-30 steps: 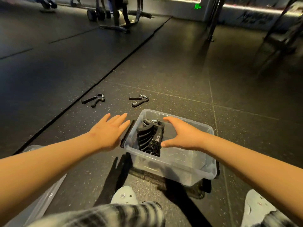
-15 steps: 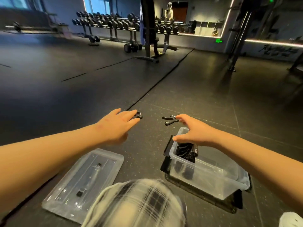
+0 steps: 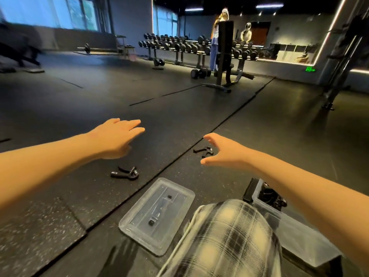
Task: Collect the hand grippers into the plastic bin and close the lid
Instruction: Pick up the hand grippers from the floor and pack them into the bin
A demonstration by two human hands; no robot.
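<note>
Lid (image 3: 156, 215) left of bin (image 3: 299, 240), hand grippers (image 3: 125, 173) on floor (image 3: 179, 108) behind them

lid (image 3: 159, 214): clear glossy plastic; floor (image 3: 60, 216): matt speckled rubber; grippers (image 3: 125, 173): black

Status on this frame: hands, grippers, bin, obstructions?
Open and empty: left hand, right hand. On floor: near hand gripper, far hand gripper. Uncovered plastic bin, lid beside it. Nothing in the way.
</note>
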